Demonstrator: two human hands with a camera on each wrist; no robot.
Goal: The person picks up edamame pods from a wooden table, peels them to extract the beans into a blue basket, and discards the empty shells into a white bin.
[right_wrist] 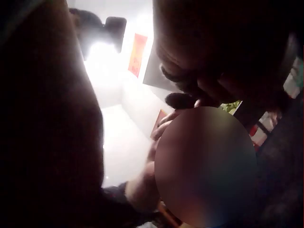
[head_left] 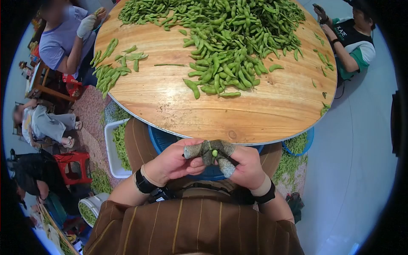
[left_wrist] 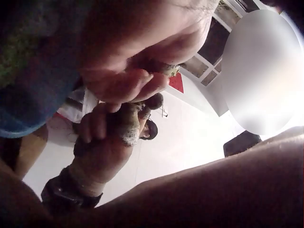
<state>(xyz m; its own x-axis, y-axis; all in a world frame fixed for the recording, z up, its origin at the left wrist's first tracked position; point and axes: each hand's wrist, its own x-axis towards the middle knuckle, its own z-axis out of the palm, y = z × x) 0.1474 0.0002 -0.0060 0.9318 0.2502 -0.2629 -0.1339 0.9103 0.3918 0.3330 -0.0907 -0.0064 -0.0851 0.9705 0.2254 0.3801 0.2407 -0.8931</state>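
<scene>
Over the lap, close to the table's front edge, my two hands meet. Grey wraps cover the thumbs and some fingers. Between the wrapped fingertips a small rounded bit of a green soybean pod shows; the fingers hide the rest. My left hand pinches it from the left, its other fingers curled below. From the right, my right hand pinches at the same spot. In the left wrist view the right hand faces the curled left hand. The right wrist view is dark, with the right hand in shadow.
A large pile of green soybean pods covers the back of the round wooden table. Below stand a blue basin, a white tub and a bucket. Other people sit at the table's left and right.
</scene>
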